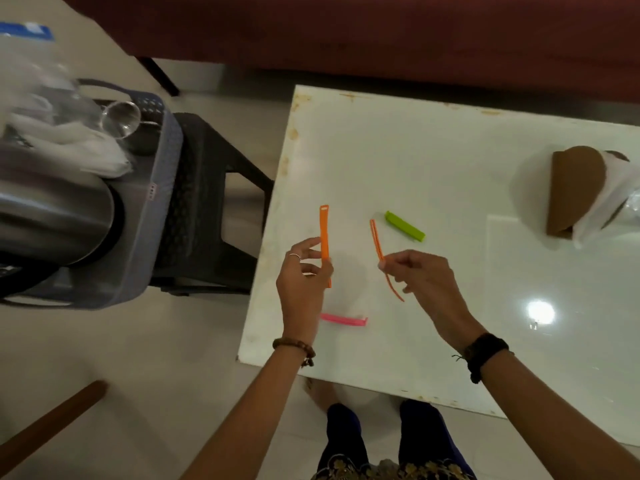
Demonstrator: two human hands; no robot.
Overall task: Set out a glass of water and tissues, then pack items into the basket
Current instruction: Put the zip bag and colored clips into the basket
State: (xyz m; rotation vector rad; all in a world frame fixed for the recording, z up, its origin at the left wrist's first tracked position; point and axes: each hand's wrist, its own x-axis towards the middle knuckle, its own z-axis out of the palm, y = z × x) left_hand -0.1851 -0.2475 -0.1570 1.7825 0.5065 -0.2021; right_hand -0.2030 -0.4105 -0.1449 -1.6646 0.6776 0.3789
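Over the white table (450, 150), my left hand (301, 282) pinches a flat orange clip bar (324, 233), held upright. My right hand (420, 278) holds a thin orange clip strip (375, 240) that points up and bends down below the fingers. A pink clip (344, 319) lies on the table between my wrists, and a green clip (404, 226) lies beyond the right hand. At the left, the grey basket (162, 188) sits on a dark stool (207, 202). It holds a steel jug (55, 216), a glass (121, 117) on its side and white tissues (86, 147).
A brown tissue holder (575, 188) with white tissue stands at the table's right edge. A dark red sofa (346, 29) runs along the far side. A wooden piece (52, 424) juts in at lower left. A blurred plastic bag (27, 64) hangs over the basket.
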